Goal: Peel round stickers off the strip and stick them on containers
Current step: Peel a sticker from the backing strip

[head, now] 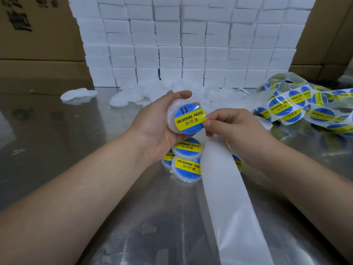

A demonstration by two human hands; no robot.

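We see a blue sticker (190, 119) crossed by a yellow band with black lettering, on a frosted white container (171, 115). At six o'clock of it, other containers (188, 150) bear the same blue and yellow. The strip (225, 188) is milky white where bare; at three o'clock it carries blue-and-yellow rounds. At twelve o'clock we see white boxes (172, 44) between brown cartons (38, 44) with black print. The tabletop (66, 140) is silver-grey.

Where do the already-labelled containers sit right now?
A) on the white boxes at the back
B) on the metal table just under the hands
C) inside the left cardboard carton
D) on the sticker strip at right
B: the labelled containers cluster on the metal table right below the left hand, which holds another container, and the right hand, which pinches its sticker.
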